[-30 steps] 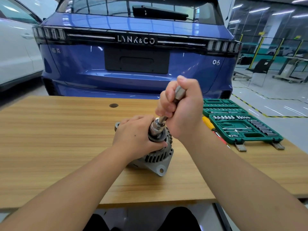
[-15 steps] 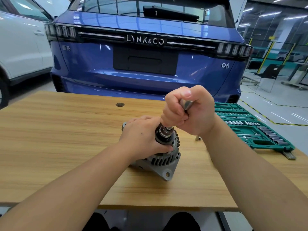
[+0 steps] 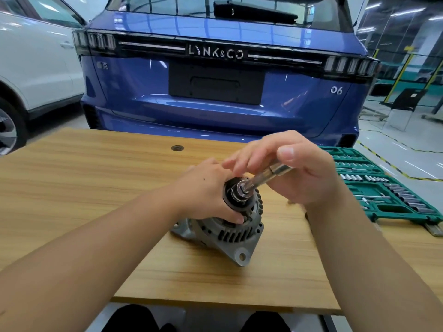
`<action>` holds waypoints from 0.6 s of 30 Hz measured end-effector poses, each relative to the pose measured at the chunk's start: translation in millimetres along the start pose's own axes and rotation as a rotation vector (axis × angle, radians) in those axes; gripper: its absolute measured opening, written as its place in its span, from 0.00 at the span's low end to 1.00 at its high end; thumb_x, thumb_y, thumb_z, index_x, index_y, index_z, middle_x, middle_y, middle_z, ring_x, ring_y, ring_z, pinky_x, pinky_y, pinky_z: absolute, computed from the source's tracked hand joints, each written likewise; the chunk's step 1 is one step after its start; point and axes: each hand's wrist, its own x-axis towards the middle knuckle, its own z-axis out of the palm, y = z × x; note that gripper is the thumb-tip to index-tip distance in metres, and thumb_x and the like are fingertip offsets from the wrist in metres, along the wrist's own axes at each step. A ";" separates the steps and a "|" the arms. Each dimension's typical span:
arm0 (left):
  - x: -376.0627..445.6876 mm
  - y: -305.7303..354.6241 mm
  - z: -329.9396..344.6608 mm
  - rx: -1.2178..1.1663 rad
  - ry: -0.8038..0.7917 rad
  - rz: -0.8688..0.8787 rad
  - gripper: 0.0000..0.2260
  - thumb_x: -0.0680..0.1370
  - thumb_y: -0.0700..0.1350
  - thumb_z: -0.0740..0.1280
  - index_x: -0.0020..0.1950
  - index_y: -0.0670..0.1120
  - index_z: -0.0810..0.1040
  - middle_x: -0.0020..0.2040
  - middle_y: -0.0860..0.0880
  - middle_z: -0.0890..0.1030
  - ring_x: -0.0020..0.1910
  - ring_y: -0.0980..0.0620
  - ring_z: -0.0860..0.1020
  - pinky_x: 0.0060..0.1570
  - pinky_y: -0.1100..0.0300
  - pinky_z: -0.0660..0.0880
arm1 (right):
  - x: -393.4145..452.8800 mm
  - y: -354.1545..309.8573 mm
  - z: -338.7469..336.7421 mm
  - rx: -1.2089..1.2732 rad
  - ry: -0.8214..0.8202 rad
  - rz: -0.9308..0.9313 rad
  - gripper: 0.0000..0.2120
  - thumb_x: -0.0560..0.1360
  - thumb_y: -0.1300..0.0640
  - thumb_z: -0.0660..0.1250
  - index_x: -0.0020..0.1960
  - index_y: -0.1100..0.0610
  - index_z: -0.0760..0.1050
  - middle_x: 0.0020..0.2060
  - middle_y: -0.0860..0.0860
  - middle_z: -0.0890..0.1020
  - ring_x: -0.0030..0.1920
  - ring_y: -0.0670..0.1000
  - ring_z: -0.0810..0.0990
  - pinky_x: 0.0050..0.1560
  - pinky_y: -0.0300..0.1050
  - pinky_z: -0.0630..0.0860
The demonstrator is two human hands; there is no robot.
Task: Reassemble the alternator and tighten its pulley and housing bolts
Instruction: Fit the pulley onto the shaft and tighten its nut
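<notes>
Resting tilted, grey finned alternator (image 3: 230, 233), black pulley (image 3: 233, 196)

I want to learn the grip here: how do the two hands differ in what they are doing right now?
The left hand wraps the black pulley and steadies the alternator; the right hand holds the metal driver seated on the pulley's centre. The left hand's fingers curl tightly, the right hand's are loose and partly spread. The left sits lower, against the housing; the right is raised. Both work over the wooden table.

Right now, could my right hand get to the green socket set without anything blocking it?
Probably yes. The socket set lies open on the table just beyond the right hand, with nothing between them, but that hand would first have to drop the ratchet handle.
</notes>
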 end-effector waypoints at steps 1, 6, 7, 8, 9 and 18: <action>0.7 -1.1 -1.0 0.000 -0.025 0.015 0.35 0.66 0.67 0.78 0.70 0.64 0.73 0.61 0.68 0.72 0.60 0.58 0.64 0.64 0.49 0.69 | 5.8 0.3 -1.5 0.019 -0.045 0.019 0.17 0.76 0.49 0.68 0.50 0.63 0.85 0.49 0.59 0.86 0.58 0.65 0.80 0.66 0.67 0.69; 2.6 -3.7 -3.7 -0.079 -0.066 0.044 0.22 0.64 0.62 0.80 0.47 0.76 0.70 0.49 0.83 0.66 0.55 0.61 0.62 0.56 0.51 0.68 | 19.2 0.0 -5.9 0.164 -0.244 0.119 0.17 0.76 0.46 0.64 0.37 0.56 0.81 0.32 0.55 0.83 0.36 0.56 0.81 0.48 0.56 0.73; 1.3 -3.3 -3.1 -0.092 -0.059 0.053 0.23 0.64 0.62 0.80 0.46 0.79 0.68 0.49 0.84 0.66 0.54 0.61 0.62 0.57 0.51 0.69 | 19.2 0.4 -3.9 0.162 -0.221 0.132 0.18 0.75 0.45 0.64 0.32 0.55 0.75 0.26 0.53 0.77 0.29 0.53 0.75 0.39 0.51 0.70; 0.8 -2.9 -1.8 -0.096 -0.049 0.058 0.24 0.65 0.62 0.80 0.46 0.80 0.67 0.48 0.83 0.67 0.54 0.61 0.62 0.58 0.50 0.69 | 18.3 2.0 -1.2 0.165 -0.165 0.141 0.21 0.74 0.44 0.64 0.29 0.56 0.69 0.23 0.53 0.71 0.25 0.51 0.67 0.34 0.46 0.65; 0.4 -2.7 -0.4 -0.088 -0.036 0.061 0.22 0.65 0.64 0.78 0.47 0.79 0.68 0.47 0.80 0.69 0.54 0.61 0.62 0.60 0.49 0.69 | 16.3 4.2 2.0 0.177 -0.091 0.140 0.22 0.72 0.43 0.64 0.28 0.56 0.66 0.21 0.52 0.66 0.24 0.50 0.61 0.31 0.43 0.60; -6.5 2.7 1.5 -0.022 0.052 0.070 0.27 0.66 0.65 0.76 0.63 0.63 0.75 0.58 0.64 0.78 0.61 0.53 0.68 0.63 0.44 0.70 | 13.0 11.5 56.4 0.151 0.681 -0.054 0.15 0.67 0.51 0.59 0.23 0.54 0.64 0.19 0.48 0.60 0.23 0.49 0.56 0.29 0.44 0.52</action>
